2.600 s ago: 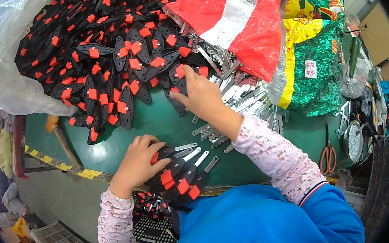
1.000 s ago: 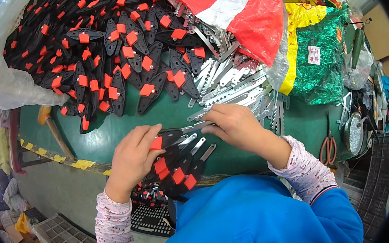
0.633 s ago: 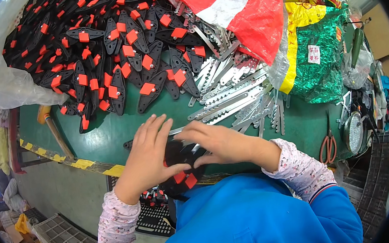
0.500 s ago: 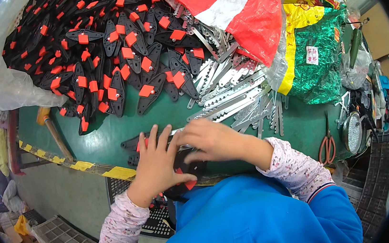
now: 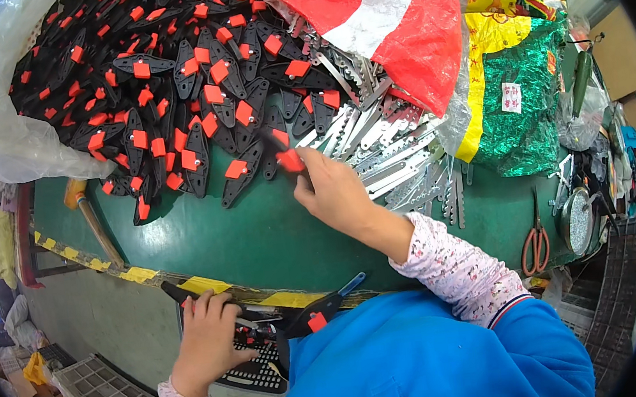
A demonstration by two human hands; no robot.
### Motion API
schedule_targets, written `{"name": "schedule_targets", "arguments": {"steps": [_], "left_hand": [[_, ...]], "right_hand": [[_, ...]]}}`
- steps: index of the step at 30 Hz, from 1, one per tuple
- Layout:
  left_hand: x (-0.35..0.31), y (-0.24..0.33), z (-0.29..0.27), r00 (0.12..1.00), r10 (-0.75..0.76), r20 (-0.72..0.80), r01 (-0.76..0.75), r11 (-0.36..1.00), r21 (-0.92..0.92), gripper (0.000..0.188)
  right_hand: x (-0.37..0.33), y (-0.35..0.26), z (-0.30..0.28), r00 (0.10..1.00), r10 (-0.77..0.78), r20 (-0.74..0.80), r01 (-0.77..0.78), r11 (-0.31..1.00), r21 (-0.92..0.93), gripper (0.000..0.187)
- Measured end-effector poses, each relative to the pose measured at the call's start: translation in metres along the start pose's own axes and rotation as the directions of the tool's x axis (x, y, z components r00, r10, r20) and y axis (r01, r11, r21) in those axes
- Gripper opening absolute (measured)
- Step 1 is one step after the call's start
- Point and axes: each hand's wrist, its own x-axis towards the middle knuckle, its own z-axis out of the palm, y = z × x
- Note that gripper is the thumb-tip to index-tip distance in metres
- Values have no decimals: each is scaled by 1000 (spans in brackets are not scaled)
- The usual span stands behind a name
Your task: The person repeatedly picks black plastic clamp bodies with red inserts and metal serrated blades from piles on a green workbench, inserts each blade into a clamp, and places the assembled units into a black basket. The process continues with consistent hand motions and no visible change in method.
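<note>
My right hand (image 5: 340,196) is raised over the front of the pile, its thumb and fingers closed on a black piece with a red tab (image 5: 290,160), slightly blurred. Down at the table's near edge, my left hand (image 5: 212,337) curls its fingers around a long black part with red tabs (image 5: 301,323). That part lies across the edge close to my blue top, and the palm hides its middle. A heap of black pointed plastic pieces with red tabs (image 5: 192,162) covers the back left. Beside it, notched silver metal strips (image 5: 400,162) spill out from under a red and white bag (image 5: 422,45).
A hammer (image 5: 95,224) leans at the left of the green table (image 5: 237,247), whose edge has yellow and black tape (image 5: 138,274). Red-handled scissors (image 5: 535,246) and a round metal dish (image 5: 576,221) sit at right. A green and yellow bag (image 5: 510,90) stands behind; a black crate (image 5: 255,370) is below.
My hands were together over the table edge and have parted. The right moved up to the pile and took a black piece; the left moved down and left with the long part.
</note>
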Motion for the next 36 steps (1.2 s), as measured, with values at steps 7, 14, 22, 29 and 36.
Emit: {"name": "schedule_targets", "arguments": {"steps": [7, 14, 22, 29, 36], "left_hand": [[82, 27, 32, 888, -291, -356, -298, 226, -927, 41], [83, 13, 28, 899, -284, -333, -287, 192, -939, 24], [73, 16, 13, 785, -265, -560, -286, 647, -707, 35], [78, 6, 43, 771, -94, -630, -101, 958, -267, 74], [107, 17, 45, 670, -166, -723, -110, 942, -317, 50]], "right_hand": [[-41, -61, -30, 833, -95, 546, -304, 745, 593, 41], [-74, -14, -78, 517, -433, 738, 361, 892, 271, 41], [-82, -80, -5, 583, -696, 419, 393, 693, 604, 13], [-10, 38, -80, 905, -276, 324, 360, 902, -238, 14], [-9, 63, -61, 919, -310, 242, 360, 912, -199, 15]]}}
